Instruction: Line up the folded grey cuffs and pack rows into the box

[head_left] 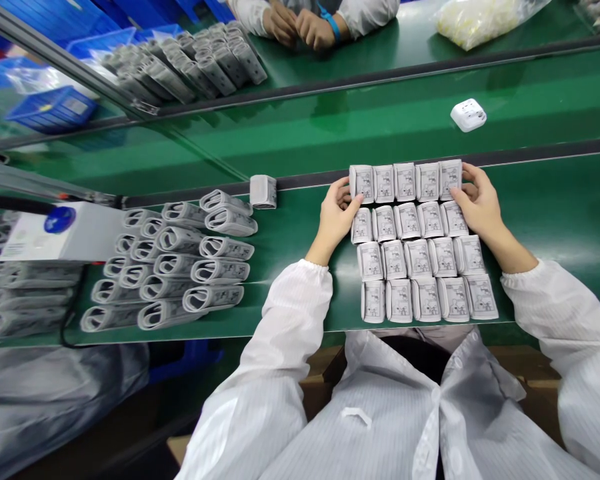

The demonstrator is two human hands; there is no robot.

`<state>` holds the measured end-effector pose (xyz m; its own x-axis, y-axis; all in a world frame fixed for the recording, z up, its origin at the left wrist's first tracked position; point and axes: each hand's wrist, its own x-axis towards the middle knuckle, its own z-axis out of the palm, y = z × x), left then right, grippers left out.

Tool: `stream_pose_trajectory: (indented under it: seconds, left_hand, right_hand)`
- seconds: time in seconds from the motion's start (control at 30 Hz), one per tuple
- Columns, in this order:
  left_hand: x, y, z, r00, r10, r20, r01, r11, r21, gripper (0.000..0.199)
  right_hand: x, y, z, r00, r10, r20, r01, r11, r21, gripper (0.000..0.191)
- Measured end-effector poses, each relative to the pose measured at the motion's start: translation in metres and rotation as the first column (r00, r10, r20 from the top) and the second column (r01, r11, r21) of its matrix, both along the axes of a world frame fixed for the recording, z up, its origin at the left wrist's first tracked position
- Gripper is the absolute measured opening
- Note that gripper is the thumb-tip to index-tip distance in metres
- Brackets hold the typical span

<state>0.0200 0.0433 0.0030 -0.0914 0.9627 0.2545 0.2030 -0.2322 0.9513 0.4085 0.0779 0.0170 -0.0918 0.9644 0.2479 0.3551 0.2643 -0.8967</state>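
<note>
Left hand (339,212) and right hand (481,203) clasped a row of folded cuffs (405,182) right of centre. Looped cuffs (176,264) lay centre left.

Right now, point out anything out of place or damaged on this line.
One folded bundle sits alone at the dark rail, apart from both the looser rows and the tidy grid. A white object lies by itself beyond that rail. No spill or damage shows.
</note>
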Motion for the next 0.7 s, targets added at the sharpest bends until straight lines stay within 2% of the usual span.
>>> stream_pose_trajectory:
  seconds: [0.27,0.7]
  left_hand:
    - [0.0009,0.0010,-0.0018,1.000,0.020,0.010,-0.020,1.000,0.009,0.081]
    - [-0.0006,0.0019,-0.0046,1.000,0.017,0.003,-0.017,1.000,0.014,0.082]
  right_hand:
    - [-0.0030,-0.0016,0.0031,1.000,-0.011,-0.029,0.011,1.000,-0.022,0.103]
    - [0.0009,0.0014,-0.0025,1.000,0.017,-0.025,-0.016,1.000,0.013,0.110]
